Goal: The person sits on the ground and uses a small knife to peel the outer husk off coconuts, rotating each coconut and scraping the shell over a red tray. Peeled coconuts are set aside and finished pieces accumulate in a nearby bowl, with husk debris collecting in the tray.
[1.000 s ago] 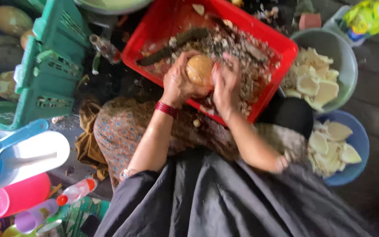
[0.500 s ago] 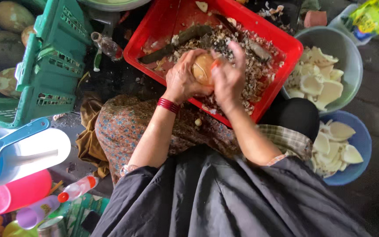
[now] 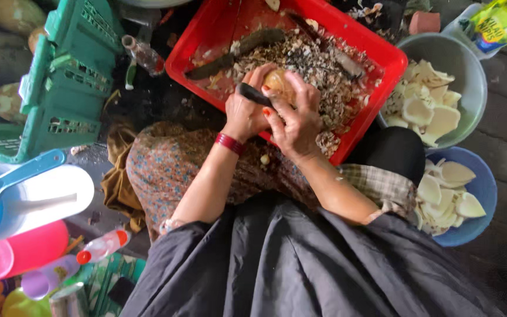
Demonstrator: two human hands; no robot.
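Both my hands are over a red plastic tray (image 3: 206, 29) full of brown shavings. My right hand (image 3: 296, 124) is wrapped around a round tan piece of coconut flesh (image 3: 278, 81), with orange-painted nails showing. My left hand (image 3: 243, 116), with a red band at the wrist, presses against the same piece and grips a short dark tool handle (image 3: 252, 94) that lies across between the two hands. The tool's blade is hidden behind my fingers.
Two long dark knives (image 3: 247, 46) lie in the tray. A grey bowl (image 3: 470, 70) and a blue bowl (image 3: 485, 194) at the right hold white peeled pieces. At the left are a green crate (image 3: 60, 88), a blue scoop (image 3: 24, 170), a pink tub (image 3: 24, 252) and small bottles.
The round piece has been turned in my hands, and the dark tool handle now shows between them. My hands sit slightly nearer the tray's front edge.
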